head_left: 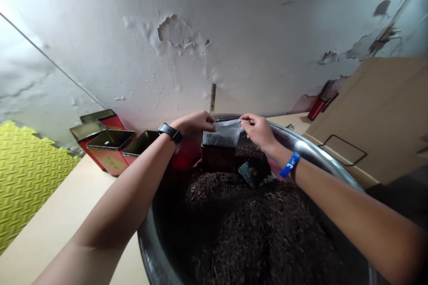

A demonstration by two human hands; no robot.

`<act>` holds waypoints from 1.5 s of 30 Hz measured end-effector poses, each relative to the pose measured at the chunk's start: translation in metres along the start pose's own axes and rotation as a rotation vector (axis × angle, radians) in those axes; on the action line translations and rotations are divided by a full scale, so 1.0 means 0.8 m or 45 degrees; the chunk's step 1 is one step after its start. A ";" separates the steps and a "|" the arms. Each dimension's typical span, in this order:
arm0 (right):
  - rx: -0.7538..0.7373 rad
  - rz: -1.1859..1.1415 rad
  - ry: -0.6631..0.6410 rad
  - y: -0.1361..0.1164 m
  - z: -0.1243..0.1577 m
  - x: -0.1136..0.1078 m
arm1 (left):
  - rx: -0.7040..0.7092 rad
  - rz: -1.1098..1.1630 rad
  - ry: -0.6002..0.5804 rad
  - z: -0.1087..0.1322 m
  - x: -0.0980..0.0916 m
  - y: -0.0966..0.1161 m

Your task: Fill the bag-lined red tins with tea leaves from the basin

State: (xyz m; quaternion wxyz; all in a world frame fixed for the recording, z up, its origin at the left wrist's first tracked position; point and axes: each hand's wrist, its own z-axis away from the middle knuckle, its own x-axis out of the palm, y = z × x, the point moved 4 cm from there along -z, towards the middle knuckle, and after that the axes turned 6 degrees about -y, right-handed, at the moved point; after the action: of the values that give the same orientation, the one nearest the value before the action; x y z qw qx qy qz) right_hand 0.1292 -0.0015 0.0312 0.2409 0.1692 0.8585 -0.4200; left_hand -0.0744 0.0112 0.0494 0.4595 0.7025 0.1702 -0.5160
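Observation:
A clear plastic bag stands in a red tin set among dark loose tea leaves in a large steel basin. My left hand, with a black watch on its wrist, pinches the bag's top left edge. My right hand, with a blue wristband, pinches the top right edge. Between them the bag's mouth is stretched. A dark scoop-like piece lies on the leaves beside the tin.
Several open red tins stand on the beige table at left. Yellow foam matting lies further left. A peeling white wall rises behind. A cardboard box stands at right, with a red tin near it.

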 end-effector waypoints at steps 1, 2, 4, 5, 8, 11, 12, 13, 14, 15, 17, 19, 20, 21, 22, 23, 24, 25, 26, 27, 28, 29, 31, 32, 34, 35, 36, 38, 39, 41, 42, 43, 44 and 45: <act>0.001 0.006 -0.056 0.001 0.000 0.003 | 0.007 -0.031 0.062 -0.002 -0.001 0.000; -0.006 0.016 -0.117 0.001 0.001 0.008 | 0.023 -0.050 0.117 -0.005 -0.002 0.000; -0.019 0.036 -0.263 0.000 0.003 0.020 | 0.075 -0.043 0.199 -0.010 0.000 0.004; -0.017 0.039 -0.332 -0.001 0.005 0.027 | 0.107 -0.027 0.229 -0.012 0.002 0.007; 0.015 -0.058 -0.463 -0.005 0.010 0.043 | 0.217 0.034 0.270 -0.019 0.011 0.017; 0.087 -0.353 -0.505 -0.007 0.012 0.053 | 0.333 0.096 0.211 -0.024 0.027 0.031; 0.127 -0.451 -0.513 -0.007 0.012 0.055 | 0.372 0.127 0.174 -0.026 0.033 0.036; 0.173 -0.526 -0.514 -0.007 0.012 0.057 | 0.400 0.163 0.143 -0.027 0.039 0.040; 0.223 -0.571 -0.511 -0.006 0.012 0.059 | 0.414 0.198 0.127 -0.027 0.043 0.044; 0.279 -0.589 -0.506 -0.005 0.012 0.061 | 0.409 0.228 0.135 -0.028 0.045 0.047; 0.390 -0.592 -0.481 -0.003 0.012 0.064 | 0.364 0.230 0.221 -0.027 0.042 0.048; 0.475 -0.602 -0.462 -0.001 0.012 0.066 | 0.280 0.160 0.329 -0.023 0.033 0.044; 0.508 -0.617 -0.450 -0.001 0.012 0.066 | 0.225 0.127 0.343 -0.022 0.028 0.040; 0.534 -0.637 -0.439 -0.001 0.012 0.066 | 0.168 0.114 0.306 -0.020 0.025 0.035; 0.555 -0.660 -0.432 -0.002 0.012 0.066 | 0.122 0.122 0.218 -0.019 0.023 0.030; 0.575 -0.687 -0.429 -0.004 0.012 0.066 | 0.100 0.140 0.083 -0.018 0.025 0.026; 0.592 -0.716 -0.428 -0.006 0.013 0.065 | 0.098 0.145 -0.054 -0.016 0.028 0.023; 0.605 -0.746 -0.429 -0.009 0.013 0.064 | 0.109 0.130 -0.162 -0.015 0.031 0.022; 0.617 -0.775 -0.429 -0.012 0.014 0.062 | 0.116 0.094 -0.213 -0.014 0.034 0.020; 0.623 -0.804 -0.436 -0.016 0.014 0.061 | 0.110 0.045 -0.208 -0.014 0.036 0.019; 0.616 -0.831 -0.462 -0.020 0.015 0.061 | 0.092 -0.002 -0.163 -0.015 0.038 0.017; 0.593 -0.848 -0.509 -0.024 0.016 0.061 | 0.073 -0.028 -0.106 -0.017 0.040 0.015; 0.518 -0.784 -0.592 -0.030 0.017 0.061 | 0.066 -0.006 -0.026 -0.021 0.044 0.013; 0.468 -0.662 -0.611 -0.031 0.017 0.060 | 0.078 0.016 0.011 -0.023 0.046 0.012; 0.320 -0.245 -0.538 -0.031 0.015 0.054 | 0.095 0.024 0.140 -0.024 0.044 0.011; 0.229 -0.007 -0.467 -0.032 0.014 0.051 | 0.092 0.001 0.222 -0.024 0.041 0.011; 0.128 0.207 -0.401 -0.033 0.013 0.047 | 0.085 -0.035 0.289 -0.023 0.039 0.012; -0.054 0.493 -0.307 -0.036 0.013 0.043 | 0.082 -0.102 0.325 -0.022 0.037 0.016; -0.105 0.556 -0.273 -0.037 0.012 0.041 | 0.083 -0.113 0.292 -0.022 0.037 0.018; -0.086 0.506 -0.243 -0.033 0.011 0.038 | 0.074 -0.075 0.179 -0.022 0.040 0.021; -0.001 0.394 -0.234 -0.027 0.009 0.037 | 0.072 -0.026 0.117 -0.023 0.042 0.022; 0.115 0.255 -0.232 -0.020 0.008 0.037 | 0.084 0.042 0.047 -0.023 0.044 0.024; 0.241 0.112 -0.239 -0.013 0.007 0.039 | 0.112 0.117 -0.022 -0.023 0.047 0.026; 0.356 -0.012 -0.254 -0.006 0.007 0.042 | 0.151 0.187 -0.078 -0.024 0.049 0.029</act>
State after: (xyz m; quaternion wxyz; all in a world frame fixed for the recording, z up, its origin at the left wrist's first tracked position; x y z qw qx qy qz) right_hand 0.1004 -0.0057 0.0130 0.2971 0.1542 0.7644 -0.5511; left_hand -0.0312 0.0056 0.0264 0.4587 0.7229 0.0734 -0.5115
